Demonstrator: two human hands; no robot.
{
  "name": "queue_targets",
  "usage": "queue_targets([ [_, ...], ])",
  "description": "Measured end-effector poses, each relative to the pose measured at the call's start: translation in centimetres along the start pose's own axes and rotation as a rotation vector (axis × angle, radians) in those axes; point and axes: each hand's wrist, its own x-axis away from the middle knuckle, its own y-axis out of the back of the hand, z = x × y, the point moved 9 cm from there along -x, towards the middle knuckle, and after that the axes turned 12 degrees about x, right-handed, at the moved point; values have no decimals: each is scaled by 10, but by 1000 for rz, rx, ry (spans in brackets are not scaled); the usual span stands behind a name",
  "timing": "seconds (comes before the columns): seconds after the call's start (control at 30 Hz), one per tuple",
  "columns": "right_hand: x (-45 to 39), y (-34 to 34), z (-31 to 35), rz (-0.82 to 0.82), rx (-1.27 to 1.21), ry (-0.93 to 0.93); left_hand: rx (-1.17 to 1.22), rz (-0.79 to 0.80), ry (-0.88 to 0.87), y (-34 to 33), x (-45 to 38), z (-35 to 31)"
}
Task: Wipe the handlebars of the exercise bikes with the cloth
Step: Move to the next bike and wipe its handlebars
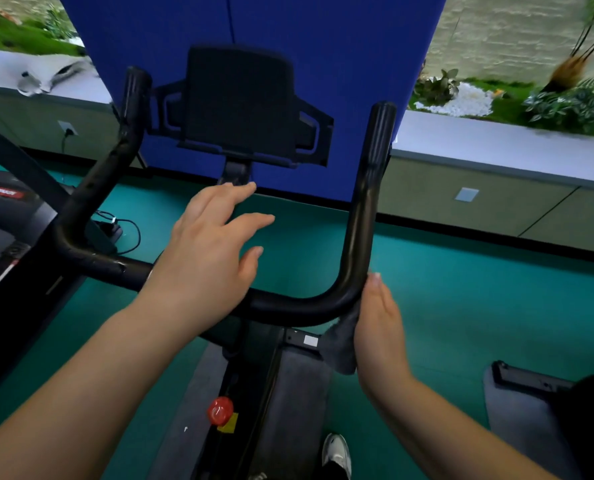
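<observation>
Grey cloth [344,341] is the thing to watch here, it's pinned flat between the right hand [380,327] and the outside of the handlebar [288,304] right at its near-right bend. That hand's fingers are straight, pressing the cloth against the tube rather than wrapped round it, and a good bit of cloth hangs loose below.

Left hand [205,254] sits over the near crossbar, just left of middle, fingers spread and relaxed, holding nothing as far as I can see.

So the key bit: from the cloth, the right upright [368,202] runs away and up, its long axis pointing far, ending in a rounded tip in front of the blue panel [323,46]. Right hand is obviously the closer one for that run. My guess is the wipe goes straight up that tube.

Room-wise, right of the upright is open green floor [461,289]. Left of it, farther off, the black console mount [240,102] sits between the two uprights, well apart from the right one. The left upright [115,161] looks untouched for now.
</observation>
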Motion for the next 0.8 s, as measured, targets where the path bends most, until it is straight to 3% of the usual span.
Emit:
queue_targets([
  [0.27, -9, -3, -2, -70, -26, -59, 12, -15, 9, 14, 25, 12],
  [0.53, 44, -24, -16, -88, -94, -120, -2, 34, 37, 15, 53, 22],
  [0.8, 80, -70, -14, 173, -53, -69, -27, 57, 17, 10, 63, 20],
])
